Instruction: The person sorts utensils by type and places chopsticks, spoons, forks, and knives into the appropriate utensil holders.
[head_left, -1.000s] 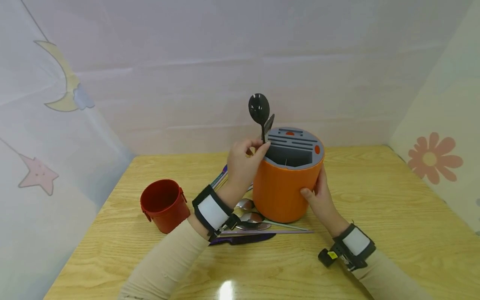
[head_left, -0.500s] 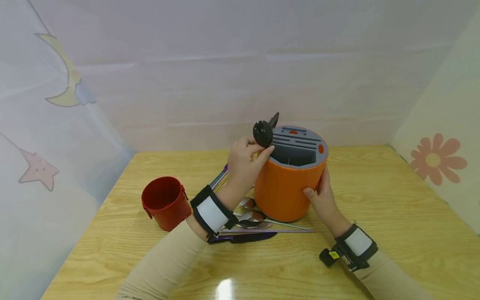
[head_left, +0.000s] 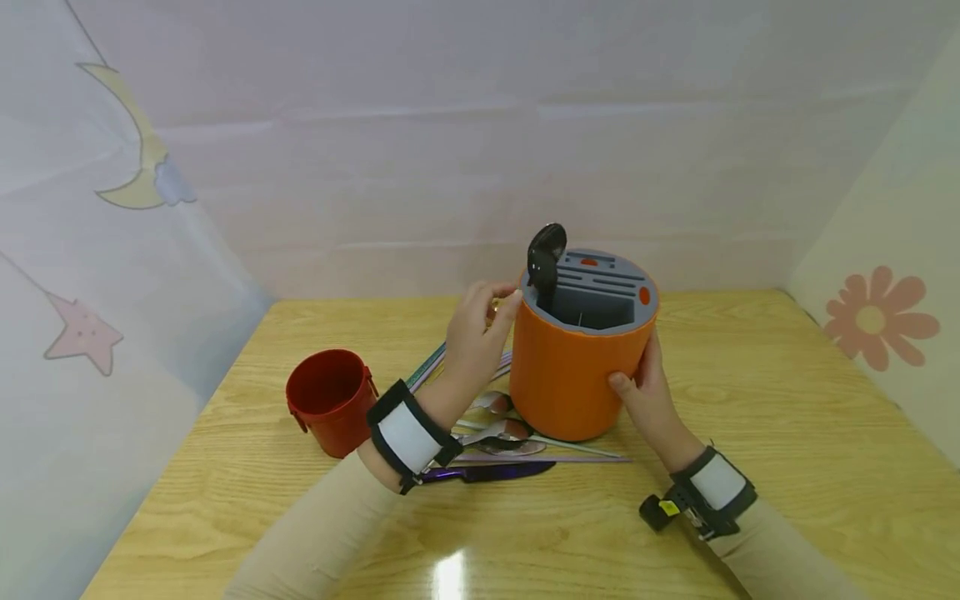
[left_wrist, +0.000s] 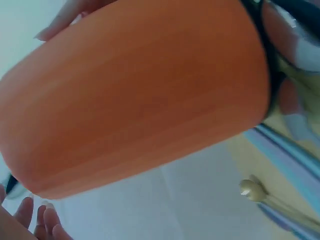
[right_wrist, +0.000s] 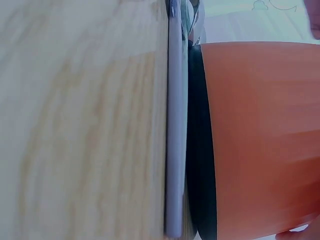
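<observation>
An orange cylindrical utensil holder (head_left: 577, 375) with a grey slotted top (head_left: 607, 283) stands mid-table. A black spoon (head_left: 545, 250) stands in its left compartment, bowl up. My left hand (head_left: 498, 304) hovers just left of the rim, with loosely curled fingers that hold nothing. My right hand (head_left: 637, 379) grips the holder's right side, thumb on the front. The left wrist view is filled by the holder's wall (left_wrist: 135, 95), with my fingertips (left_wrist: 45, 220) at the lower left. In the right wrist view the holder (right_wrist: 260, 135) stands on the table (right_wrist: 75, 125).
A red cup (head_left: 330, 400) stands left of the holder. Loose cutlery lies by the holder's base: metal spoons (head_left: 498, 433), a purple knife (head_left: 487, 472) and thin sticks (head_left: 570, 457). White cloth walls close in the wooden table (head_left: 750, 400).
My left hand lowered the black spoon into the holder and let go of it, then drew back slightly left. My right hand stayed on the holder.
</observation>
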